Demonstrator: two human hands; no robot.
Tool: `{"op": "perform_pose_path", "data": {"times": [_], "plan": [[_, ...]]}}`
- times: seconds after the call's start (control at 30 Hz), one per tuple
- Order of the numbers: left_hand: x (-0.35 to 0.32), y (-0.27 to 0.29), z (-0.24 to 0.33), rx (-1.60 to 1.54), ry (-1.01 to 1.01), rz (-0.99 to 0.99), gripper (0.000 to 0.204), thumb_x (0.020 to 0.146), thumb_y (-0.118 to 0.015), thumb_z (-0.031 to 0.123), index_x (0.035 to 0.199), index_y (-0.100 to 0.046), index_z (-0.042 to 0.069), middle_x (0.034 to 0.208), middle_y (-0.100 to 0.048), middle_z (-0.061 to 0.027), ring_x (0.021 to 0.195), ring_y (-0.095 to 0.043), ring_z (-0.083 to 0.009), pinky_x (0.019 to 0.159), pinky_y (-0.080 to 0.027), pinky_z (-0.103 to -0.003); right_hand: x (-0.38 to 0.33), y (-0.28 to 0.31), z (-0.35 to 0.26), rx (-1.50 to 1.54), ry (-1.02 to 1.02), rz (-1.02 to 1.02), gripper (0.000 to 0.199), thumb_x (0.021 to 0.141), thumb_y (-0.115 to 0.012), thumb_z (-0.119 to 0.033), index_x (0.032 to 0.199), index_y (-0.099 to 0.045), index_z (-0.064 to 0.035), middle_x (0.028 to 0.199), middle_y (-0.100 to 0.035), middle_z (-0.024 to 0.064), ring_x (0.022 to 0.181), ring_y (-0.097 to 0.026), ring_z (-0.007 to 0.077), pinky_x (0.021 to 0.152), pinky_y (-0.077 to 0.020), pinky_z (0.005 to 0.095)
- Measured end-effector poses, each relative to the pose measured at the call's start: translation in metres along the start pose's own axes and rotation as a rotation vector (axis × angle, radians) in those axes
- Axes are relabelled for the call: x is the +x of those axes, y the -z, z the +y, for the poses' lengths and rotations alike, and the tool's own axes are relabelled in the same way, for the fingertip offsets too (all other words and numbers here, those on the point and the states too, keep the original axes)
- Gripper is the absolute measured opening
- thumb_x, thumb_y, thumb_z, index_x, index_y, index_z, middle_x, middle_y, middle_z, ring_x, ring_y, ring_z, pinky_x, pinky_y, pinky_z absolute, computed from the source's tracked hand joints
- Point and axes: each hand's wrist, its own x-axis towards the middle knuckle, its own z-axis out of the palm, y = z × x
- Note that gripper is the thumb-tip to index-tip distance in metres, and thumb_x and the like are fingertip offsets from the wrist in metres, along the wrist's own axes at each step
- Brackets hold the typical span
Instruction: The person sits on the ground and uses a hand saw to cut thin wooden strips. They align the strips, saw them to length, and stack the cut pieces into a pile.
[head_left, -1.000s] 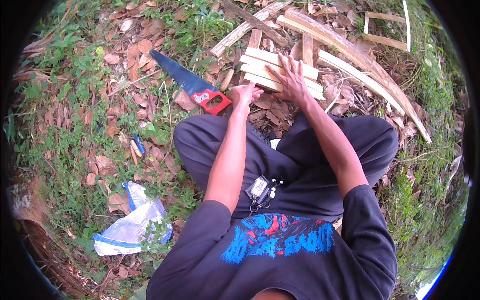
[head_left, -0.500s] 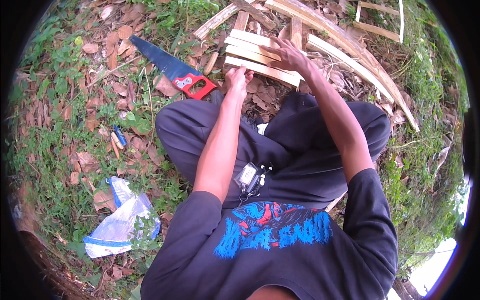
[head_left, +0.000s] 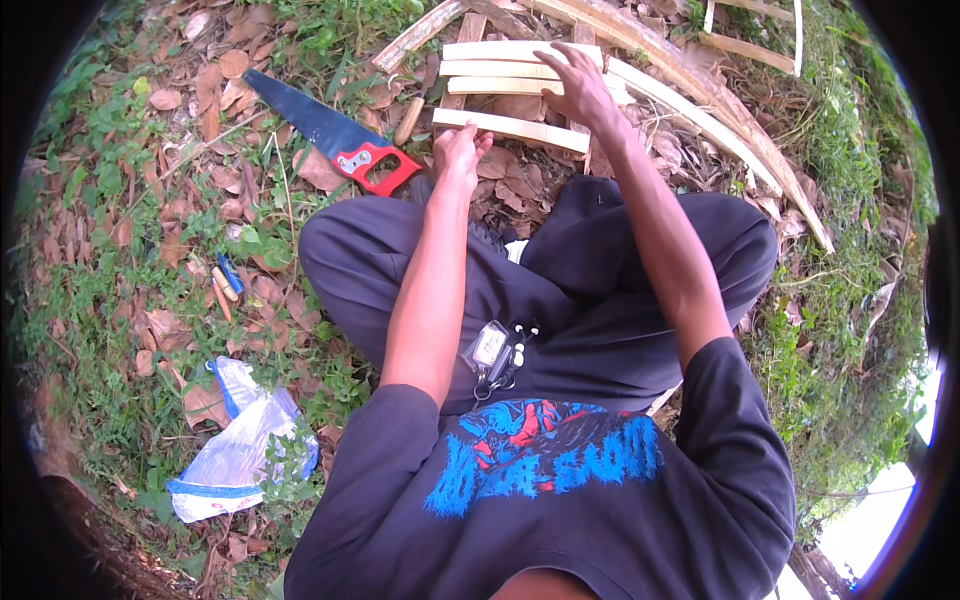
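Several pale wooden slats lie crosswise over two darker wooden strips on the ground in front of my crossed legs. The nearest slat (head_left: 520, 128) lies apart from the rest. At its left end, my left hand (head_left: 458, 157) is closed, thumb and fingertips against its near edge. My right hand (head_left: 580, 90) is open with fingers spread, reaching over the right ends of the farther slats. Its fingertips touch the farthest slat (head_left: 510, 51). Two more slats lie close together just below that one. Under the slats, a darker strip (head_left: 457, 100) shows on the left.
A handsaw (head_left: 320, 125) with a red handle lies left of the slats, beside a wooden tool handle (head_left: 408, 120). Long curved wood strips (head_left: 700, 85) lie at the far right, and a wooden frame (head_left: 750, 50) beyond. Small tools (head_left: 227, 280) and a plastic bag (head_left: 240, 445) lie left.
The gap between the nearest slat and the farther ones has widened. My right hand has shifted a little farther away along the slats. My left hand stays at the nearest slat's left end.
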Motion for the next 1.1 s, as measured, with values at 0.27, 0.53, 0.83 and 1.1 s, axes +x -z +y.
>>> {"op": "perform_pose_path", "data": {"times": [0.27,0.53,0.83,1.1], "plan": [[0.005,-0.004,-0.001,-0.023,0.025,0.004,0.018,0.094,-0.056,0.006,0.106,-0.057,-0.007,0.094,-0.065,-0.0152,0.078,-0.067,-0.0235,0.069,-0.058,-0.032,-0.086,0.018,-0.026,0.208,-0.765,-0.136,0.037,0.076,-0.071,-0.022,0.102,-0.063,0.0027,0.098,-0.065,0.0236,0.097,-0.062,0.0363,0.086,-0.0484,0.0416],[0.007,-0.004,-0.002,-0.069,0.017,0.002,0.017,0.095,-0.053,0.005,0.108,-0.056,-0.006,0.097,-0.064,-0.0157,0.081,-0.067,-0.0248,0.070,-0.059,-0.032,-0.091,0.007,-0.017,0.316,-0.864,-0.028,0.033,0.077,-0.074,-0.023,0.099,-0.067,0.0010,0.083,-0.070,0.0127,0.079,-0.066,0.0221,0.076,-0.0503,0.0351],[0.011,-0.006,-0.004,-0.088,-0.006,-0.056,0.016,0.095,-0.052,0.004,0.107,-0.054,-0.006,0.098,-0.063,-0.0167,0.083,-0.067,-0.0263,0.072,-0.059,-0.033,-0.095,-0.001,-0.020,0.324,-0.873,0.102,0.030,0.082,-0.071,-0.021,0.101,-0.067,0.0016,0.088,-0.071,0.0129,0.083,-0.067,0.0213,0.078,-0.0510,0.0324],[0.016,-0.006,-0.006,-0.095,0.006,-0.041,0.016,0.095,-0.053,0.004,0.106,-0.054,-0.006,0.097,-0.063,-0.0158,0.082,-0.067,-0.0269,0.072,-0.059,-0.033,-0.100,-0.012,-0.013,0.384,-0.906,0.121,0.034,0.084,-0.069,-0.021,0.108,-0.065,0.0028,0.094,-0.071,0.0151,0.088,-0.067,0.0218,0.082,-0.0509,0.0325]]}}
